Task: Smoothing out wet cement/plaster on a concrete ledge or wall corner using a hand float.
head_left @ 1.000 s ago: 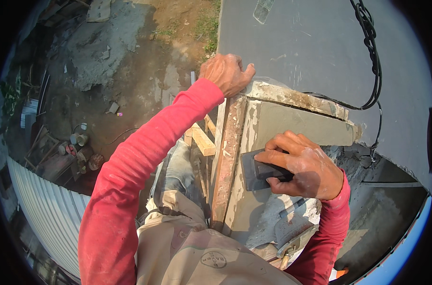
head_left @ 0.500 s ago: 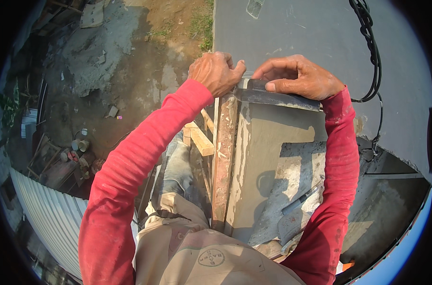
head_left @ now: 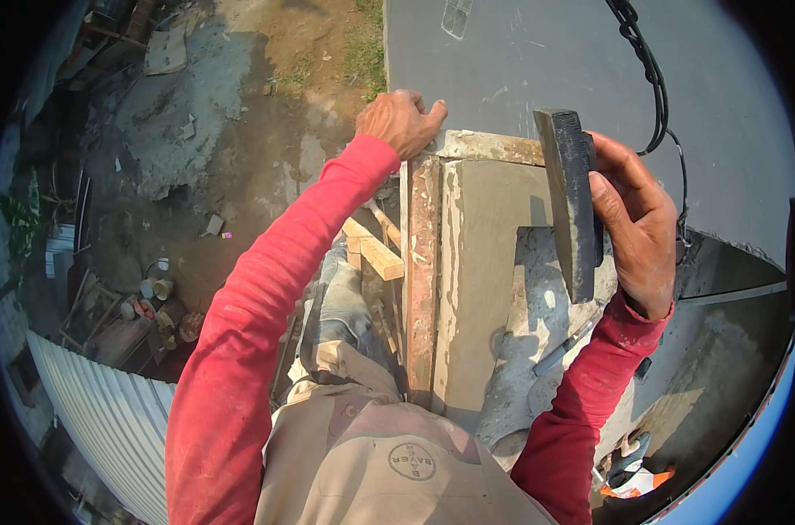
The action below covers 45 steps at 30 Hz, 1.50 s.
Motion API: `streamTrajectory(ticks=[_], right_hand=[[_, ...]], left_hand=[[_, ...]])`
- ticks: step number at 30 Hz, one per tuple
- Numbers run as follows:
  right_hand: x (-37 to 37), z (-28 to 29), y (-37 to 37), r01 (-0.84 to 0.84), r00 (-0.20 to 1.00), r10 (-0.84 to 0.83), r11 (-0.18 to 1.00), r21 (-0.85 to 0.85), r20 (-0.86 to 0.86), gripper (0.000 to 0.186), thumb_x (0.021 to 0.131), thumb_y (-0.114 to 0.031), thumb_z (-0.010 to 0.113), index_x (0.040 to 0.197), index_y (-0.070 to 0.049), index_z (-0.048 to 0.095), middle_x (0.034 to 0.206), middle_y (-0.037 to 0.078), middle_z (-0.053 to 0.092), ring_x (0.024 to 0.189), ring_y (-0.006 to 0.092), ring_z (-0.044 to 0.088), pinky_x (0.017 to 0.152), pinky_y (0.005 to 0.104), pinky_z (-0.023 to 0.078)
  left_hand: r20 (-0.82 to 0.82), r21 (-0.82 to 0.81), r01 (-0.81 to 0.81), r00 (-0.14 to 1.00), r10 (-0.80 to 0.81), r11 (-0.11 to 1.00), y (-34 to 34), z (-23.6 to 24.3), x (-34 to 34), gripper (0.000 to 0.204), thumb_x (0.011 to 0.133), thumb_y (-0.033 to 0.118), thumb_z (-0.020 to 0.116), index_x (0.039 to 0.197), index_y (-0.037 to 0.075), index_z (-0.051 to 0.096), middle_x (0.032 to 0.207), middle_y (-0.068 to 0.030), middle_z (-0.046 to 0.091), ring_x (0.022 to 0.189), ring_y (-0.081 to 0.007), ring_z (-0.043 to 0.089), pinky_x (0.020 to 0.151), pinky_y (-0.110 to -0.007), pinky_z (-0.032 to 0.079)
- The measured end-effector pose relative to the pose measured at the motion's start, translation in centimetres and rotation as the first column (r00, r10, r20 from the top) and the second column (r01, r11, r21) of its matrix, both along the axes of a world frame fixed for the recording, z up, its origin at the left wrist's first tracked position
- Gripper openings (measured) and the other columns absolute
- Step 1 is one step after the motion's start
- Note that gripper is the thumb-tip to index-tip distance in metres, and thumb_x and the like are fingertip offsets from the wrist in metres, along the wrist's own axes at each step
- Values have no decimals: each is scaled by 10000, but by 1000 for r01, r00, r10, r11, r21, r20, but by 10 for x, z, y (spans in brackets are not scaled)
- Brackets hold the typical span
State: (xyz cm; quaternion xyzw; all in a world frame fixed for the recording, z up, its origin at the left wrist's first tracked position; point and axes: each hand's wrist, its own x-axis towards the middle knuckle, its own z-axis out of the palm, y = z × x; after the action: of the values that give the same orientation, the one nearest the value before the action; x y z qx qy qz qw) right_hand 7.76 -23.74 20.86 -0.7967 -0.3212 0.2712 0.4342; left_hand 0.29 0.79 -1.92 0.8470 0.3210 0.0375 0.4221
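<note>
Float (head_left: 565, 210) lifted off grey mortar (head_left: 478, 262), outdoors.

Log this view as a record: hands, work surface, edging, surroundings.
Left hand: curled near the plaster's upper-left corner; grip unclear
Right hand: holding black float on edge, flat face turned left
Work surface: smooth plaster, turning a corner
Edging: reddish board along left, pale strip along top
Surroundings: black cables upper right, corrugated sheet lower left
</note>
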Motion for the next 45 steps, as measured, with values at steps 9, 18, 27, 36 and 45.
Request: streamTrajectory(ticks=[9, 18, 27, 36, 45], right_hand=[[-172, -110, -83, 882, 206, 269, 366, 297, -941, 640, 1127, -428, 509, 1607, -15, 421, 1524, 226, 547, 1251, 382, 617, 976, 525, 578], [-290, -163, -49, 805, 61, 685, 396, 442, -726, 527, 1146, -390, 450, 1586, -103, 484, 1600, 100, 546, 1463, 291, 534, 1208, 484, 449], [-275, -116, -50, 758, 132, 373, 559, 336, -918, 353, 1146, -349, 524, 1404, -111, 560, 1396, 145, 643, 1218, 303, 693, 977, 487, 620], [-297, -83, -122, 776, 399, -37, 546, 317, -916, 181, 1122, -217, 597, 1237, -79, 575, 1215, 126, 668, 986, 191, 683, 810, 362, 581], [-308, -75, -161, 847, 437, -204, 421, 325, -876, 146, 1112, -186, 599, 1195, -67, 583, 1168, 137, 673, 932, 193, 649, 814, 358, 549]], left_hand=[[709, 249, -189, 704, -45, 950, -30, 43, -54, 244, 1074, 236, 618, 1215, 62, 712, 1118, -133, 764, 1054, -284, 726, 901, -441, 567], [267, -960, 280, 924, 275, -7, -117, 103, -251, 578, 1083, 355, 605, 1541, 12, 520, 1458, -90, 635, 1334, -214, 586, 1157, -416, 433], [350, -937, 326, 861, 370, 128, -78, 97, -210, 522, 1095, 397, 627, 1465, 30, 601, 1360, -105, 708, 1208, -253, 700, 1028, -442, 582], [278, -739, -58, 882, 382, 671, -43, 61, -89, 478, 1015, 298, 738, 1420, 51, 682, 1144, -29, 718, 842, -107, 667, 614, -287, 605], [301, -687, -32, 896, 325, 725, -76, 47, -101, 454, 1021, 254, 725, 1431, 65, 676, 1151, -68, 737, 812, -108, 656, 576, -291, 612]])
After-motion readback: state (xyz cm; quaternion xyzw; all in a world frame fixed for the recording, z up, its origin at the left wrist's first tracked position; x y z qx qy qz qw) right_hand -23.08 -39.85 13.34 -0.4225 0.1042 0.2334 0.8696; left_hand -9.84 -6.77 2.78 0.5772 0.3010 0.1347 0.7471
